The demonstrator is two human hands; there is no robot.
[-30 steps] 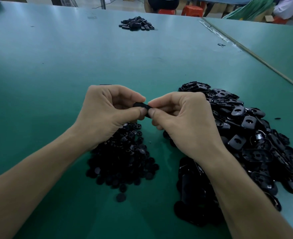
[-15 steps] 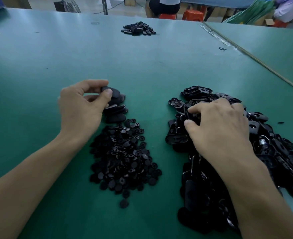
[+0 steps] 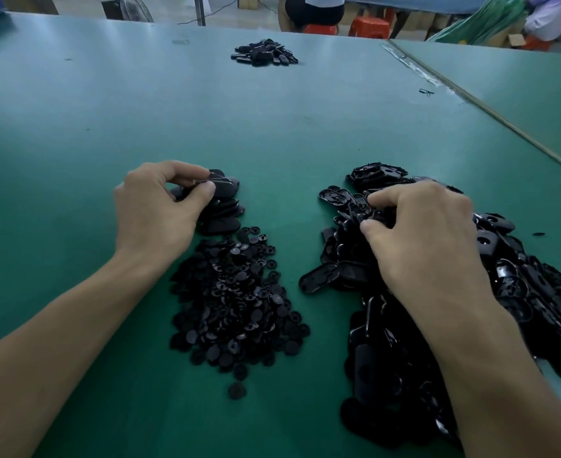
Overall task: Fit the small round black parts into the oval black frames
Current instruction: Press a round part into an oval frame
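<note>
Left grip (image 3: 160, 206) curled, thumb pinched towards forefinger, right grip (image 3: 417, 233) curled palm-down, both forearms outstretched

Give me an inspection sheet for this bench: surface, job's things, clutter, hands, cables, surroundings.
Surface: green table, seam along right.
Job's things: round parts pile centre; oval frames pile right; small frame stack beyond the round parts.
Clutter: far pile; stray bit near seam.
Hands: left hand pinches top frame of the stack; right hand curled into frames pile, grip unclear.
Cables: nothing seen on the table.
Surroundings: fan, red stools, seated person.
</note>
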